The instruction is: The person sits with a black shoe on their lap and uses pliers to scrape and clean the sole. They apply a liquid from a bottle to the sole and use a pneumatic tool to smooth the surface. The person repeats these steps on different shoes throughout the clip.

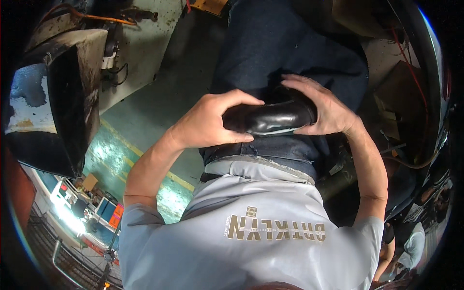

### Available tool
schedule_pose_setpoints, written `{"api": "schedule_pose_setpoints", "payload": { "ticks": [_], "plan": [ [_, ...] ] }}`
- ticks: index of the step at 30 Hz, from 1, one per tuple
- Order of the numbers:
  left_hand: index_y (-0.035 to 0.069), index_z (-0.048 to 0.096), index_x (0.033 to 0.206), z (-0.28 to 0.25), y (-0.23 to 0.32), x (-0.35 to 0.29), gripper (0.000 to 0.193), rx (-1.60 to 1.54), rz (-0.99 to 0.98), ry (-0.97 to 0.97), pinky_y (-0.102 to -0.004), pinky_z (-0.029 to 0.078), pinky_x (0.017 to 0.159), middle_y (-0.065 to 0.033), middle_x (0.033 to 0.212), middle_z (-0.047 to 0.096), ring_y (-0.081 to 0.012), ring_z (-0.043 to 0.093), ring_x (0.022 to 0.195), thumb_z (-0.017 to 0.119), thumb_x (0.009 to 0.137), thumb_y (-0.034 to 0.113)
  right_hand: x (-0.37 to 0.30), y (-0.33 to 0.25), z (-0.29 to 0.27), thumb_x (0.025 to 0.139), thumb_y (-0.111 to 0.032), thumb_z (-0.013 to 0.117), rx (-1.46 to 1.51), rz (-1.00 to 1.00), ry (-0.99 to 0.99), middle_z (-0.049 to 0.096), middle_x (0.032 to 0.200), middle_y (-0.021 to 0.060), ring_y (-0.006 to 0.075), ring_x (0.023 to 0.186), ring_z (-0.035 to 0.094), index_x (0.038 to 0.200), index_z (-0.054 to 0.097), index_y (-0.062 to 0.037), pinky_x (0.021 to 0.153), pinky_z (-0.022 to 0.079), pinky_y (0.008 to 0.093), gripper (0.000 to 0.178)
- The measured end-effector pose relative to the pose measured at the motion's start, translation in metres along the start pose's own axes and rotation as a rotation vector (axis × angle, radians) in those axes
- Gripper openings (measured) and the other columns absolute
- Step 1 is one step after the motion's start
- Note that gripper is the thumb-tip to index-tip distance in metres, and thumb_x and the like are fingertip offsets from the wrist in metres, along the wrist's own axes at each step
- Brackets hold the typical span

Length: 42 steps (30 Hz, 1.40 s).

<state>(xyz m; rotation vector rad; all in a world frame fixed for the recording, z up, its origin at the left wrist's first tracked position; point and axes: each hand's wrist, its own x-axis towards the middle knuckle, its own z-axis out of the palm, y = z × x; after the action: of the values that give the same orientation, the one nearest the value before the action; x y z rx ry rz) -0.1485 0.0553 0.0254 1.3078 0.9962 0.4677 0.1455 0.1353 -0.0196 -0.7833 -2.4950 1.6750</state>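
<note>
A glossy black, curved, tube-like piece lies across my lap, held between both hands. A thin pale strip shows along its lower edge. Around its left end, my left hand is closed, with the thumb below and the fingers above. My right hand grips the right end, thumb at the lower edge and fingers reaching over the far side. Part of the piece's far side is in shadow, so I cannot tell its full shape. Beneath it are my dark blue trousers.
To the left stands a worn black and white machine part beside a stained pale panel. Green floor with yellow lines runs below it. Shelving and cluttered goods appear at lower left. Another person is at the lower right.
</note>
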Motion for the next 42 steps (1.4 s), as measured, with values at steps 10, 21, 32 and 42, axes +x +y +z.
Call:
{"api": "schedule_pose_setpoints", "payload": {
  "ticks": [10,21,32,42],
  "plan": [
    [-0.002,0.05,0.13,0.001,0.01,0.027,0.064,0.049,-0.221,-0.198,-0.0345,0.052,0.089,-0.0198,0.109,0.069,-0.0251,0.068,0.101,0.079,0.076,0.013,-0.014,-0.001,0.001,0.061,-0.037,0.09,0.005,0.171,0.116,0.059,0.131,0.0177,0.0357,0.119,0.059,0.143,0.044,-0.0063,0.104,0.047,0.0456,0.099],
    [-0.001,0.05,0.132,0.061,-0.014,0.003,0.045,-1.073,-0.284,0.429,-0.0401,0.056,0.091,-0.0122,0.118,0.063,-0.0213,0.065,0.102,0.065,0.089,0.002,-0.117,-0.068,-0.175,0.091,-0.014,0.069,-0.836,0.196,1.3,0.064,0.121,0.0174,0.0294,0.11,0.062,0.13,0.055,-0.0037,0.092,0.049,0.0378,0.043],
    [-0.008,0.048,0.126,0.11,-0.039,0.046,0.056,-0.706,-0.344,0.505,-0.0263,0.049,0.088,-0.0105,0.111,0.062,-0.0141,0.058,0.1,0.078,0.084,0.013,-0.089,-0.049,-0.253,0.09,-0.016,0.064,-0.411,0.825,0.85,0.066,0.089,0.0086,0.016,0.076,0.063,0.109,0.062,0.0007,0.065,0.049,0.0288,0.026],
    [-0.003,0.049,0.128,0.115,-0.017,0.047,0.051,-0.766,-0.391,0.427,-0.0281,0.046,0.099,-0.0077,0.116,0.06,-0.0138,0.057,0.107,0.076,0.087,0.014,-0.109,-0.05,-0.047,0.09,-0.004,0.06,0.929,0.212,1.046,0.053,0.116,0.0157,0.0221,0.093,0.063,0.109,0.052,-0.0014,0.073,0.058,0.0355,0.021]
  ]
}}
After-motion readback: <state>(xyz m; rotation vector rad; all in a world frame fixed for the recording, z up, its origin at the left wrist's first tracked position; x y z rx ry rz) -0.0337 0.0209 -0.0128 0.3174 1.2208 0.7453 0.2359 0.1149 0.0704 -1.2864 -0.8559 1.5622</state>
